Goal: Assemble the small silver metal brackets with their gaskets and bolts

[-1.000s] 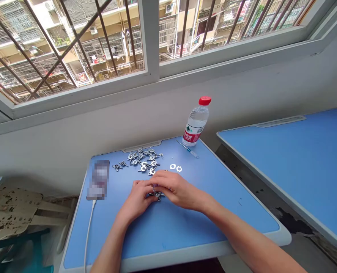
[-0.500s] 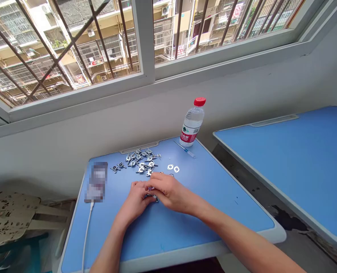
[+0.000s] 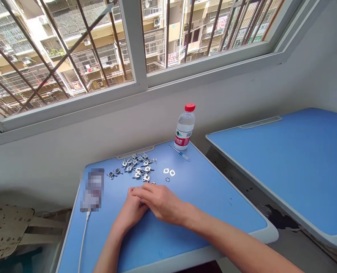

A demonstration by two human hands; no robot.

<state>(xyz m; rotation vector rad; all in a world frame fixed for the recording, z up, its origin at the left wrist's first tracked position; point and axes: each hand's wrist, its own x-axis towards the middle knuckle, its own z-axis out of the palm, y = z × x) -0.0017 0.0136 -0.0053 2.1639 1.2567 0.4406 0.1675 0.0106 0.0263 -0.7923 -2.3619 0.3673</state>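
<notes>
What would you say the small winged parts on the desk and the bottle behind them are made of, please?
The small winged parts look like metal, with a bright silvery shine; the alloy cannot be told. The bottle looks like clear plastic, its wall see-through.

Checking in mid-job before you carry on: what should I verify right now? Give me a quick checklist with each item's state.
1. Part between the left hand and right hand: cannot tell, fingers hide whatever is there.
2. Small metal fittings: ok, gathered in one group beyond the hands.
3. Two flat gaskets: ok, side by side, apart from the fittings.
4. Small ring: ok, lying just nearer the hands than the gaskets.
5. Water bottle: ok, upright and capped, away from the hands.
</notes>
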